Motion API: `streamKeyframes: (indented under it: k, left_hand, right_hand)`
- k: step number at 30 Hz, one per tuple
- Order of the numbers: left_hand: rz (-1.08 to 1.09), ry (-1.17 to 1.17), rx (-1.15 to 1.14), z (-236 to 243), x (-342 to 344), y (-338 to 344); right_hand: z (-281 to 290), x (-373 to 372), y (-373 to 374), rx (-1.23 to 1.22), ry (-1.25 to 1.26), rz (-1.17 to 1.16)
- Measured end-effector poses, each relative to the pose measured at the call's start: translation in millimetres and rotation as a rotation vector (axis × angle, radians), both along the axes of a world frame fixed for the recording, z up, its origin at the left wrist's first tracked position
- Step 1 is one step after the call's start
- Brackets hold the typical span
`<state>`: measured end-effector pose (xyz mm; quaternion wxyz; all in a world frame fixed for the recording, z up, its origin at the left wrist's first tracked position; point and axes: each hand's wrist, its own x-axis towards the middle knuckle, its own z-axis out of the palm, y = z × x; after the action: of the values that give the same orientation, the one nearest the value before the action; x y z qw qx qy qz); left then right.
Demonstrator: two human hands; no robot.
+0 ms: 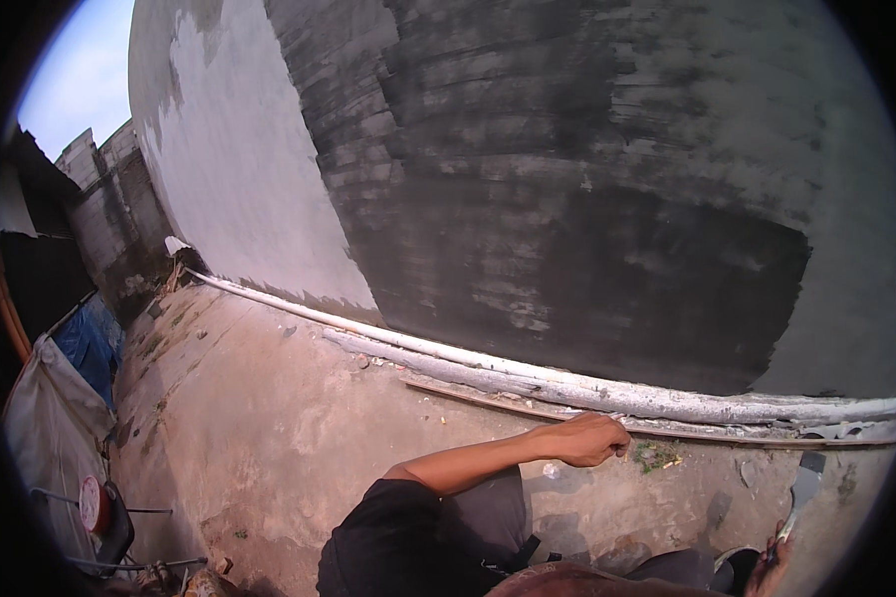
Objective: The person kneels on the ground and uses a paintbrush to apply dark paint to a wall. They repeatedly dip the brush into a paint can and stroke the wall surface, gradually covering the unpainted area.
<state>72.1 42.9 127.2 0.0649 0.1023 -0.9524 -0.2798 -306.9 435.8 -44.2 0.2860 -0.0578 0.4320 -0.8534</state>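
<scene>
My left hand (589,440) hangs with curled fingers above the ground near the foot of a wall (528,219), and nothing shows sticking out of it. At the lower right, my right hand (770,569) grips the handle of a putty knife (806,483). Its flat grey blade points up and away from me, toward the wall. A broad dark grey area with streaky marks covers the middle of the wall, with paler grey on both sides.
Long whitish pipes (607,390) run along the wall's base, with a thin brown strip (488,400) lying beside them. At left are a pale sheet (60,408), a blue tarp (90,343) and a red round container (95,504) by metal bars. Bare ground (269,418) carries small debris.
</scene>
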Motion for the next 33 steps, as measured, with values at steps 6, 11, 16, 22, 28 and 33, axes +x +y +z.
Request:
streamKeyframes:
  k: [6,11,16,22,28,33]
  left_hand:
    - [-0.044,-0.255,-0.031,-26.7,-28.5,-4.1]
    - [-0.069,-0.359,0.031,-73.9,-40.4,-37.2]
    - [-0.064,-0.561,-0.045,-77.2,-41.5,-56.9]
    - [-0.269,-0.518,-0.058,-67.4,-92.1,-15.8]
    - [-0.434,-0.509,-0.228,-93.7,-137.6,21.8]
    - [-0.59,-0.524,-0.215,-137.5,-177.5,64.8]
  right_hand:
    - [1.2,18.2,-8.3,0.046,0.01,0.026]
    - [5.7,31.2,2.5,0.068,0.066,-0.028]
    - [46.5,56.7,-0.6,0.056,0.033,0.087]
    - [93.9,71.3,22.5,0.504,0.193,-0.254]
    - [46.6,84.1,81.0,0.991,0.394,-0.518]
    - [17.1,90.7,108.8,1.415,0.388,-0.609]
